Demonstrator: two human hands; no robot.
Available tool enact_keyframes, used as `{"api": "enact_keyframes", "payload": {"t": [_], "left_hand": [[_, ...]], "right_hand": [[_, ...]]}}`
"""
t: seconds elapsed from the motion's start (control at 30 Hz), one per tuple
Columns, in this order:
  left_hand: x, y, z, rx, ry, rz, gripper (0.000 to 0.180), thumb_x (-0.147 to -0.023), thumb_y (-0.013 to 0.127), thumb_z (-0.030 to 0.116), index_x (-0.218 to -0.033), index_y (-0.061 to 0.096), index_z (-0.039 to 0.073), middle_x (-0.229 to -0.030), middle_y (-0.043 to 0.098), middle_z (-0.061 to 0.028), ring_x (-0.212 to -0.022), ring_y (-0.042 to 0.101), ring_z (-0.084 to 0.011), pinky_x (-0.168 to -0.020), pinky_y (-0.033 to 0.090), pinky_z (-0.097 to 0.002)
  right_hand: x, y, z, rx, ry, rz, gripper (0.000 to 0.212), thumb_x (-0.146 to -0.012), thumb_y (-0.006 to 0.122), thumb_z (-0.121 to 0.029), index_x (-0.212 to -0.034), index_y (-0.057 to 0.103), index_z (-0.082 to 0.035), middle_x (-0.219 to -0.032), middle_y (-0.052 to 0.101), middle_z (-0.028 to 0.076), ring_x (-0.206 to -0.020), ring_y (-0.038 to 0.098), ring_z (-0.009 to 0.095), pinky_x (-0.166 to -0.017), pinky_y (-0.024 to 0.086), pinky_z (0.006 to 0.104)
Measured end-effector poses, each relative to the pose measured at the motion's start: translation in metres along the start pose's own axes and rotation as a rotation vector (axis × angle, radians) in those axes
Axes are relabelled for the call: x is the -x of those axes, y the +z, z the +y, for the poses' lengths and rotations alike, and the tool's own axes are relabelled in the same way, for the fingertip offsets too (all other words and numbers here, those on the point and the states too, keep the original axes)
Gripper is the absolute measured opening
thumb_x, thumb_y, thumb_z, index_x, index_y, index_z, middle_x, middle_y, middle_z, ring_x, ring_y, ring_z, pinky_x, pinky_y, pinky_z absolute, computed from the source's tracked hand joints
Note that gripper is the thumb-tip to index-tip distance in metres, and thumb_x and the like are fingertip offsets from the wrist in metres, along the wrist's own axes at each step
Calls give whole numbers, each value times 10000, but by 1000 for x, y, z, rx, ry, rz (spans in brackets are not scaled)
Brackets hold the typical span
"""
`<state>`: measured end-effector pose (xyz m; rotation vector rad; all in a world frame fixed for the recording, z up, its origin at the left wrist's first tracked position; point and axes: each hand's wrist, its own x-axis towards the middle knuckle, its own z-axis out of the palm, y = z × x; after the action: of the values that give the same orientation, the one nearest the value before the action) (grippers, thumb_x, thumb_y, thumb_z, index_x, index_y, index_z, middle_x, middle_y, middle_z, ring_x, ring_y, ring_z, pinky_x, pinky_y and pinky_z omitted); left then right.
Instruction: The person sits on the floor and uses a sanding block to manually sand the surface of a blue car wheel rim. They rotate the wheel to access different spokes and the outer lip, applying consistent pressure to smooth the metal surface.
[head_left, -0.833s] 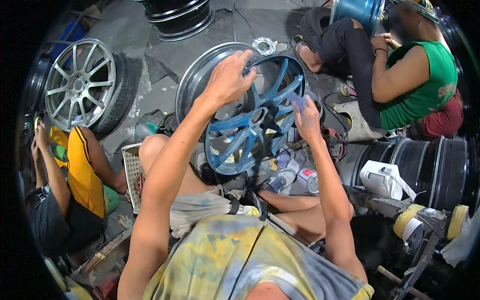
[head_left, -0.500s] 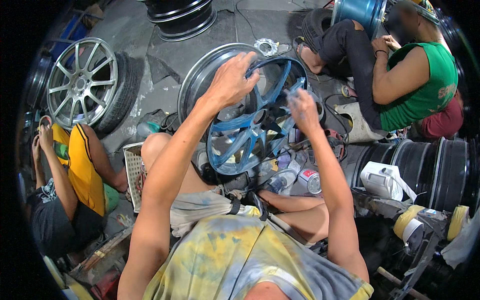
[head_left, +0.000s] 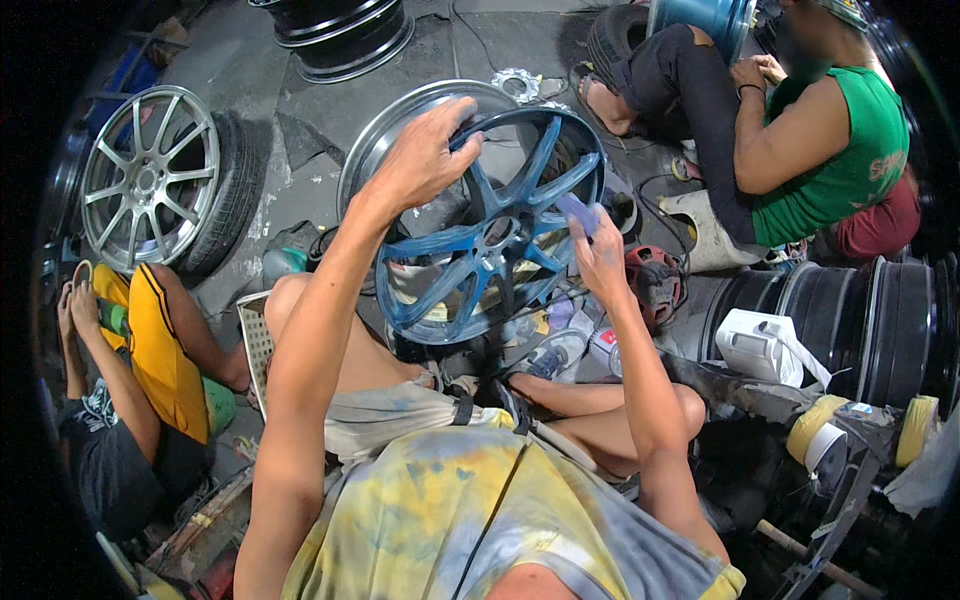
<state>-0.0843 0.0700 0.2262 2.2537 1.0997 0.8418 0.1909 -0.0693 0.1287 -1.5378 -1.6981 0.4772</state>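
Observation:
A blue spoked car wheel (head_left: 487, 262) stands tilted in front of my legs, its face toward me. Pale smears streak its spokes. My left hand (head_left: 425, 158) grips its upper left edge, thumb and fingers curled over the rim. Pinched in my right hand (head_left: 600, 258) is a flat lavender pad (head_left: 578, 214), held against or close over the right-hand spokes; exact contact is hard to make out. Behind the blue wheel lies a bare grey rim (head_left: 362, 152).
At left are a silver wheel (head_left: 146, 180), a tire (head_left: 232, 200), a basket (head_left: 255, 345) and a seated person (head_left: 110, 420). A person in green (head_left: 830, 150) sits at right, above a row of rims (head_left: 832, 300) bearing a white container (head_left: 757, 345). A can (head_left: 606, 348) stands near my legs.
The blue wheel has swung leftward and faces me more squarely, my left hand moving with it. My right hand, blurred earlier, is lower and now shows the lavender pad. The view has shifted slightly.

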Motion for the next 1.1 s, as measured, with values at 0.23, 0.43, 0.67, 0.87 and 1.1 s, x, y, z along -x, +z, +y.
{"api": "enact_keyframes", "payload": {"t": [0.23,0.43,0.67,0.87,1.1], "left_hand": [[-2,1,10,14,47,-29,411,-954,665,220,-1267,587,-35,-1132,664,-248,-1039,640,-408,-919,499,-451],[-1,2,9,-9,31,-26,431,-960,665,246,-1270,593,-45,-1155,668,-254,-1059,645,-412,-940,498,-460],[-5,5,14,-19,17,-41,469,-963,658,267,-1310,590,-41,-1208,665,-265,-1120,645,-418,-981,497,-458],[0,4,16,-27,-10,-81,510,-962,657,284,-1335,577,-55,-1222,670,-263,-1113,648,-421,-981,499,-458],[0,6,7,-64,36,-28,517,-960,658,291,-1342,580,-49,-1248,667,-259,-1147,644,-402,-990,496,-461]], "right_hand": [[-23,11,-16,-130,255,-258,273,-1011,568,-195,-957,605,70,-694,524,275,-643,525,443,-620,436,471],[-35,19,18,181,103,-323,333,-982,608,-203,-842,637,98,-813,612,339,-833,591,544,-705,463,560],[-21,15,13,395,-11,-288,213,-1000,568,-177,-1010,673,8,-823,664,301,-808,646,507,-708,509,573],[-6,9,-7,363,-119,-160,190,-962,592,-163,-1015,665,4,-808,685,263,-762,677,463,-672,536,549],[13,2,4,457,-107,-254,278,-988,591,-173,-1222,681,-52,-786,685,260,-732,681,452,-651,533,540]]}}
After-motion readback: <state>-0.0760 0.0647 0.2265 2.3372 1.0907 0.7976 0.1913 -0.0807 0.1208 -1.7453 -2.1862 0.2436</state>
